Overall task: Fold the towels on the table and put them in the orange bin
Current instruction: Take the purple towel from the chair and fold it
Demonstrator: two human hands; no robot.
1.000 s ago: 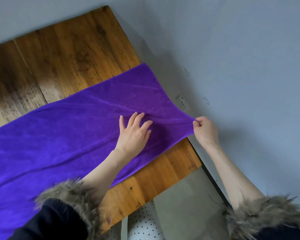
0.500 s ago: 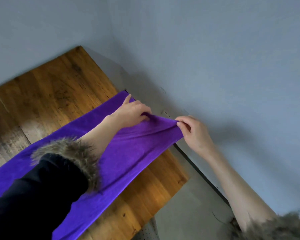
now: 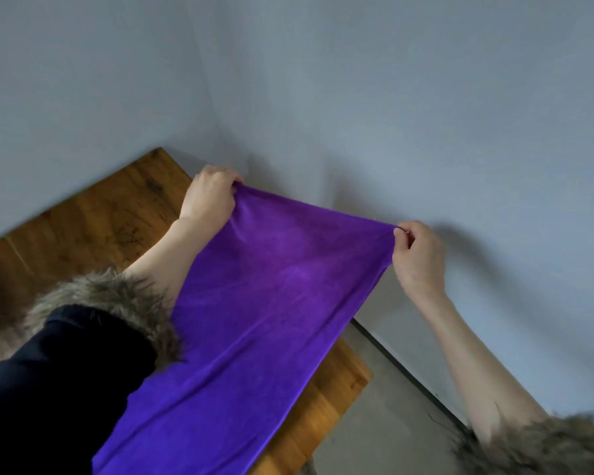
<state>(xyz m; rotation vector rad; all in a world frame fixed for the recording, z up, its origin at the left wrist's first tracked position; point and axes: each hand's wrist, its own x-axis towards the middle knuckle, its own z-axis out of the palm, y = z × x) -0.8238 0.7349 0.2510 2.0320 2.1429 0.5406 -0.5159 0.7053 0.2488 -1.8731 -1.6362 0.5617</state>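
Grey-blue walls [image 3: 391, 97] meet in a corner just beyond my wooden surface [image 3: 93, 221] — below its near edge, grey concrete floor [image 3: 374, 437] runs along a dark baseboard strip [image 3: 405, 368].

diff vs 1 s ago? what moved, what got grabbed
The left hand left its flat rest on the purple towel and took hold of the far corner. Both hands raised that end off the wooden table. The right hand kept its pinch on the other corner; the rest of the towel stayed trailing down.

purple towel [image 3: 254, 320] cut off at bottom edge, table [image 3: 93, 224] edge blurred
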